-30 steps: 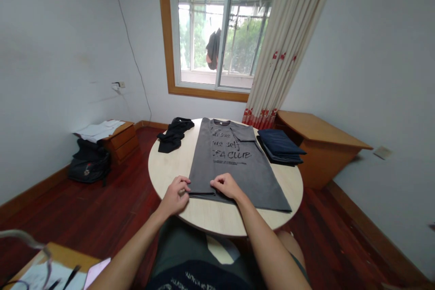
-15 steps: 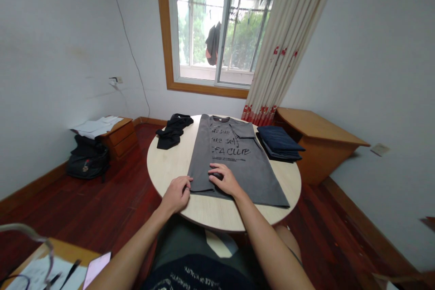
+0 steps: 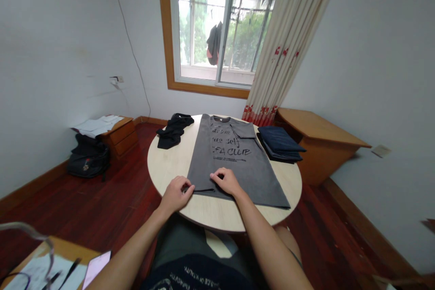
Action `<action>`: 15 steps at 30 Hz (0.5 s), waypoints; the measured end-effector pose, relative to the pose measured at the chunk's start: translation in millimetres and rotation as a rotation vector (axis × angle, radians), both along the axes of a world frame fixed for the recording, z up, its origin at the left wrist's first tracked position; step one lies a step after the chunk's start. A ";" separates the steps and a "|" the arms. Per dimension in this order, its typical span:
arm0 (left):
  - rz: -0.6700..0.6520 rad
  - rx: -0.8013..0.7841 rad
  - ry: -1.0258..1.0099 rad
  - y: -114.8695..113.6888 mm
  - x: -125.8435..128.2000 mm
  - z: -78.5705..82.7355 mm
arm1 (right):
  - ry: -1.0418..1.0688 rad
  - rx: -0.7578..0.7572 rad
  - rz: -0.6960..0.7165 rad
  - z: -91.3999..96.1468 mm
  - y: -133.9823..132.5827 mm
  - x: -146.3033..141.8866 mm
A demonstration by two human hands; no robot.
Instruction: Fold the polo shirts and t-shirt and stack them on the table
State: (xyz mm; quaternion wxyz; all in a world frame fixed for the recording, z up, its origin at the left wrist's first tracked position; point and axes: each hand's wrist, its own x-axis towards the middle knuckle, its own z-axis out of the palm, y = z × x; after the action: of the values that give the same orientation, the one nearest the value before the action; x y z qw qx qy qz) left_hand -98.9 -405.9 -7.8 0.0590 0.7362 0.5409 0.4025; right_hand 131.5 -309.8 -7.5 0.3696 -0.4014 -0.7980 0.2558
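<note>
A grey T-shirt (image 3: 234, 158) with dark lettering lies flat on the round pale table (image 3: 170, 163), its sides folded in and its collar at the far edge. My left hand (image 3: 176, 194) is closed in a pinch on the shirt's near left hem corner. My right hand (image 3: 227, 181) rests on the near hem a little to the right, fingers curled and pinching the cloth.
A crumpled black garment (image 3: 173, 130) lies at the table's far left. A folded navy stack (image 3: 280, 144) sits at the far right. A wooden cabinet (image 3: 316, 138) stands right of the table, a low drawer unit (image 3: 117, 133) and black bag (image 3: 87, 159) at left.
My right hand slid flat over the hem half a second ago, then curled back into a pinch. The left hand stayed on the hem corner.
</note>
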 end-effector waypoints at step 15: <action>-0.162 -0.075 0.041 5.8 -4.8 -6.6 | 0.051 -0.116 0.054 -1.5 -1.0 -2.0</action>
State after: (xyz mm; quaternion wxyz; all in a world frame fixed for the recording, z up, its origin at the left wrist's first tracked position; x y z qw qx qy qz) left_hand -103.7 -400.1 -14.5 0.1078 0.7830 0.4953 0.3607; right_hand 129.5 -310.8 -8.9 0.3588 -0.3939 -0.7827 0.3218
